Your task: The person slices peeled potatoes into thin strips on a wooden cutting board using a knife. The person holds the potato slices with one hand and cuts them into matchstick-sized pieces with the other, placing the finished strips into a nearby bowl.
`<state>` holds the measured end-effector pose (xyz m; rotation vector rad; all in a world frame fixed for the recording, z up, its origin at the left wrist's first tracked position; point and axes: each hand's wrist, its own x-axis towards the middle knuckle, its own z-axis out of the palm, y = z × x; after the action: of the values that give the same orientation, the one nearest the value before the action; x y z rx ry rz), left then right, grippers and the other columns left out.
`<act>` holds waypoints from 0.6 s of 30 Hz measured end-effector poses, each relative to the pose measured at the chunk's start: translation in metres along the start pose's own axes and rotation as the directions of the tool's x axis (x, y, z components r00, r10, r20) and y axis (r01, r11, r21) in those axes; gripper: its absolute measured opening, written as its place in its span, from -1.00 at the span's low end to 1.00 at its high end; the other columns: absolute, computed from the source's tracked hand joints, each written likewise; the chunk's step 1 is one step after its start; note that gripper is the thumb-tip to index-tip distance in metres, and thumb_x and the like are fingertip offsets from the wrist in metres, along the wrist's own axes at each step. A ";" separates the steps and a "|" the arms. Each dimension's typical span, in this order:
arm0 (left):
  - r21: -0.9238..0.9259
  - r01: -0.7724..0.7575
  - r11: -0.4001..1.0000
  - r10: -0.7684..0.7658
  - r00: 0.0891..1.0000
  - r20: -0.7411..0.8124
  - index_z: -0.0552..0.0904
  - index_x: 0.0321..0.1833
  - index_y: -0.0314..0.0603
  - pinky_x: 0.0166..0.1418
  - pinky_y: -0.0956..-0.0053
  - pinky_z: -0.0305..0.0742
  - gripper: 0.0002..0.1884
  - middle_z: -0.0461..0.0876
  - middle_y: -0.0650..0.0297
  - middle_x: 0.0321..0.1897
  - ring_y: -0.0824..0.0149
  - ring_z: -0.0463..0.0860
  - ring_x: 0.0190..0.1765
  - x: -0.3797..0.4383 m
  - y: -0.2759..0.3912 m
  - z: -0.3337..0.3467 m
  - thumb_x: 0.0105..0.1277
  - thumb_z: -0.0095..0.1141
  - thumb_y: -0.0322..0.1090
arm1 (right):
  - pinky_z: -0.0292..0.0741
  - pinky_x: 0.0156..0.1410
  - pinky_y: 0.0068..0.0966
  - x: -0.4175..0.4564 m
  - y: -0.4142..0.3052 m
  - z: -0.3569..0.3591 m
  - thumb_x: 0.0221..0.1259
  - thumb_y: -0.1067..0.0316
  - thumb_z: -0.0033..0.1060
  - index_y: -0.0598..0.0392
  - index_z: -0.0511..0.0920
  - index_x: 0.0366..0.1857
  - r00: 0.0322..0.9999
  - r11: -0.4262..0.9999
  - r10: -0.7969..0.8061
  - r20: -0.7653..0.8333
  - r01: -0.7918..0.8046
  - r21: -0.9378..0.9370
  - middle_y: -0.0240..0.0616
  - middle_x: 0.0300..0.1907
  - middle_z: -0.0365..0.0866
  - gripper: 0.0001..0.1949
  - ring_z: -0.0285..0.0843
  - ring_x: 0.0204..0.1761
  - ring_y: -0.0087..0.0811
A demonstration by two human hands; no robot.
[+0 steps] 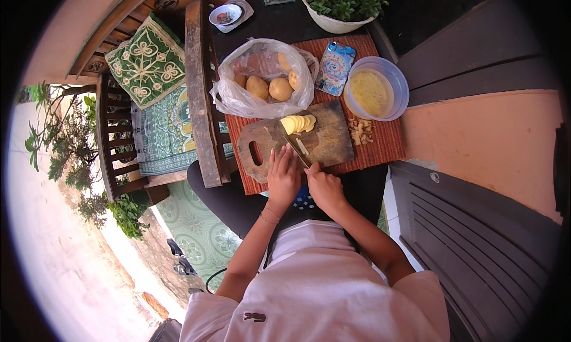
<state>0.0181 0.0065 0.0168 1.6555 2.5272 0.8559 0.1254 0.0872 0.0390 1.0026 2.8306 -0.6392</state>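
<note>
My right hand [325, 185] is closed around the handle of a kitchen knife [296, 151], whose blade points up and left over a worn wooden cutting board [332, 132]. My left hand [284, 174] rests on the board just left of the blade, fingers extended side by side; what lies under its fingertips cannot be seen. Thin potato sticks [302, 146] lie right of the blade. Above them a row of overlapping potato slices [298, 123] sits near the board's top edge. Peelings [360, 131] are heaped beside the board's right side.
A plastic bag [227, 98] of whole potatoes [281, 89] stands behind the board. To its right are a patterned phone [335, 68] and a plastic tub [403, 89] with cut pieces in liquid. A potted plant [332, 26] and small bowl [225, 15] stand farther back.
</note>
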 end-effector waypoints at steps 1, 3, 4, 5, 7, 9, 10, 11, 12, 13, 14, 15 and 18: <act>0.000 0.001 1.000 -0.001 1.000 -0.004 0.57 0.06 -0.47 0.43 -0.03 0.23 -0.57 0.50 -0.07 0.16 -0.03 0.48 0.27 0.000 0.000 0.000 0.05 0.10 -0.54 | 0.56 -0.57 -0.22 0.000 0.000 0.001 0.44 0.13 -0.11 0.12 0.36 -0.43 1.000 1.000 -0.004 -0.009 0.004 -0.006 -0.11 -0.75 0.56 -0.69 0.64 -0.63 -0.11; -0.007 0.003 1.000 -0.003 1.000 -0.016 0.57 0.06 -0.47 0.43 -0.03 0.22 -0.56 0.50 -0.07 0.16 -0.02 0.47 0.27 0.000 0.001 0.001 0.05 0.10 -0.54 | 0.57 -0.57 -0.25 0.000 -0.001 0.000 0.44 0.12 -0.12 0.10 0.36 -0.44 1.000 1.000 -0.009 -0.017 0.009 -0.024 -0.12 -0.74 0.56 -0.69 0.65 -0.63 -0.13; -0.010 0.004 1.000 -0.004 1.000 -0.023 0.57 0.06 -0.47 0.43 -0.03 0.22 -0.56 0.50 -0.07 0.16 -0.02 0.47 0.27 0.000 0.001 0.000 0.04 0.09 -0.54 | 0.57 -0.57 -0.27 0.000 -0.002 -0.001 0.45 0.12 -0.13 0.09 0.37 -0.44 1.000 0.999 -0.010 -0.016 0.010 -0.035 -0.13 -0.73 0.57 -0.69 0.66 -0.62 -0.16; -0.013 0.006 1.000 -0.006 1.000 -0.023 0.57 0.06 -0.47 0.44 -0.03 0.22 -0.56 0.50 -0.07 0.16 -0.02 0.47 0.28 0.000 0.001 0.000 0.04 0.09 -0.55 | 0.58 -0.56 -0.30 0.001 -0.002 -0.003 0.45 0.11 -0.14 0.08 0.37 -0.45 1.000 0.999 -0.011 -0.015 0.010 -0.046 -0.14 -0.73 0.58 -0.69 0.67 -0.62 -0.18; -0.019 0.009 1.000 -0.010 1.000 -0.022 0.57 0.06 -0.47 0.44 -0.03 0.21 -0.55 0.50 -0.06 0.16 -0.02 0.46 0.28 0.001 0.003 -0.002 0.03 0.09 -0.55 | 0.57 -0.58 -0.25 0.002 -0.002 -0.001 0.44 0.12 -0.11 0.09 0.37 -0.43 0.998 0.999 -0.020 -0.052 0.018 -0.045 -0.13 -0.75 0.56 -0.70 0.64 -0.64 -0.14; -0.015 0.012 1.000 -0.012 1.000 -0.022 0.57 0.07 -0.47 0.44 -0.04 0.20 -0.54 0.49 -0.06 0.16 -0.02 0.46 0.28 0.000 0.002 0.000 0.01 0.09 -0.55 | 0.56 -0.58 -0.23 0.003 -0.002 0.001 0.44 0.12 -0.10 0.09 0.37 -0.42 0.997 0.999 -0.021 -0.075 0.017 -0.049 -0.12 -0.77 0.54 -0.70 0.63 -0.65 -0.12; -0.012 0.013 1.000 -0.013 1.000 -0.022 0.57 0.07 -0.47 0.44 -0.04 0.20 -0.54 0.49 -0.07 0.16 -0.02 0.46 0.28 0.000 0.001 0.000 0.01 0.09 -0.55 | 0.56 -0.58 -0.23 0.004 -0.002 0.002 0.44 0.12 -0.11 0.09 0.37 -0.42 0.997 0.999 -0.017 -0.080 0.013 -0.053 -0.12 -0.77 0.54 -0.70 0.63 -0.65 -0.12; -0.011 0.012 1.000 -0.012 1.000 -0.019 0.57 0.07 -0.47 0.45 -0.05 0.19 -0.53 0.49 -0.07 0.16 -0.02 0.46 0.28 -0.001 0.001 0.000 0.00 0.09 -0.55 | 0.56 -0.58 -0.23 0.003 -0.002 0.002 0.44 0.12 -0.11 0.09 0.38 -0.42 0.996 0.998 -0.013 -0.086 0.009 -0.057 -0.12 -0.77 0.54 -0.70 0.63 -0.66 -0.13; -0.009 0.012 1.000 -0.012 1.000 -0.017 0.57 0.07 -0.47 0.45 -0.05 0.19 -0.53 0.48 -0.07 0.17 -0.02 0.46 0.28 -0.001 0.001 0.000 0.00 0.09 -0.54 | 0.55 -0.59 -0.23 0.003 -0.002 0.002 0.44 0.11 -0.11 0.09 0.38 -0.42 0.997 0.998 -0.015 -0.080 0.010 -0.066 -0.12 -0.77 0.54 -0.70 0.63 -0.66 -0.12; -0.007 0.012 1.000 -0.012 1.000 -0.015 0.57 0.07 -0.47 0.45 -0.05 0.18 -0.53 0.48 -0.07 0.17 -0.02 0.46 0.28 -0.001 0.001 0.000 -0.01 0.09 -0.54 | 0.55 -0.59 -0.23 0.002 -0.001 0.001 0.44 0.11 -0.12 0.09 0.38 -0.42 0.997 0.997 -0.017 -0.075 0.011 -0.074 -0.12 -0.77 0.55 -0.70 0.63 -0.66 -0.12; -0.010 0.013 1.000 -0.014 1.000 -0.014 0.57 0.07 -0.46 0.45 -0.05 0.18 -0.53 0.48 -0.07 0.17 -0.01 0.45 0.28 -0.001 0.001 0.000 -0.01 0.10 -0.54 | 0.55 -0.59 -0.23 0.001 -0.001 -0.001 0.45 0.11 -0.12 0.09 0.37 -0.42 0.997 0.996 -0.018 -0.069 0.012 -0.083 -0.12 -0.76 0.55 -0.69 0.63 -0.66 -0.12; -0.015 0.016 1.000 -0.016 1.000 -0.014 0.57 0.06 -0.46 0.45 -0.05 0.17 -0.53 0.48 -0.06 0.17 -0.01 0.45 0.28 -0.001 0.001 0.000 -0.01 0.10 -0.54 | 0.55 -0.58 -0.22 -0.001 0.000 -0.002 0.45 0.10 -0.13 0.09 0.38 -0.42 0.998 0.997 -0.014 -0.062 0.010 -0.075 -0.11 -0.76 0.55 -0.69 0.63 -0.66 -0.11; -0.010 0.013 1.000 -0.013 1.000 -0.015 0.57 0.07 -0.45 0.46 -0.05 0.17 -0.52 0.48 -0.05 0.17 -0.01 0.45 0.29 -0.002 0.000 0.000 -0.02 0.10 -0.54 | 0.55 -0.56 -0.18 -0.010 0.003 -0.007 0.45 0.10 -0.15 0.12 0.39 -0.40 0.999 0.999 0.003 -0.034 -0.005 -0.041 -0.09 -0.74 0.56 -0.68 0.63 -0.64 -0.07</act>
<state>0.0194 0.0050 0.0164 1.6346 2.5362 0.8812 0.1358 0.0857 0.0464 1.0220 2.8576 -0.5663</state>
